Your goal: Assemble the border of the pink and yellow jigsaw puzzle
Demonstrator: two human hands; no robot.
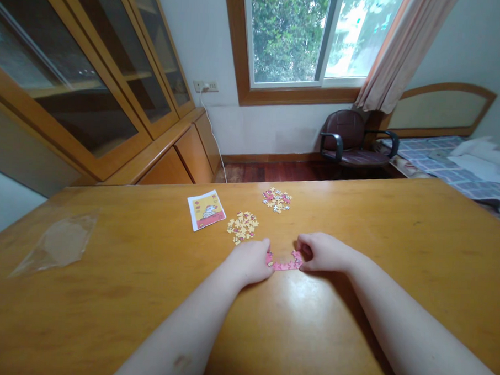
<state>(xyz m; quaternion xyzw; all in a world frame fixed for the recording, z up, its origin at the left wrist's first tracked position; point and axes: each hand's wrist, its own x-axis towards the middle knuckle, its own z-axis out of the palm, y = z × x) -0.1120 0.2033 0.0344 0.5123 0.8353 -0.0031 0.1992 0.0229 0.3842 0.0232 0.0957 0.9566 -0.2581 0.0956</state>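
Observation:
A short strip of joined pink jigsaw pieces (286,266) lies on the table between my two hands, turning upward at both ends. My left hand (252,261) curls around the strip's left end, thumb and fingers bent against its edge. At the right end, my right hand (319,252) has its thumb and forefinger closed in on the pieces there. Beyond my left hand sits a heap of mostly yellow jigsaw pieces (243,226). Farther back is a second heap of mixed pink, white and yellow pieces (277,200). The picture card (206,209) shows a white figure on yellow and pink.
A clear plastic bag (61,240) lies flat on the left of the wooden table (417,244). Past the table's far edge stand a glass-doored cabinet (114,82), a dark red armchair (351,138) and a bed (454,146). A white cord (213,130) hangs from the wall socket.

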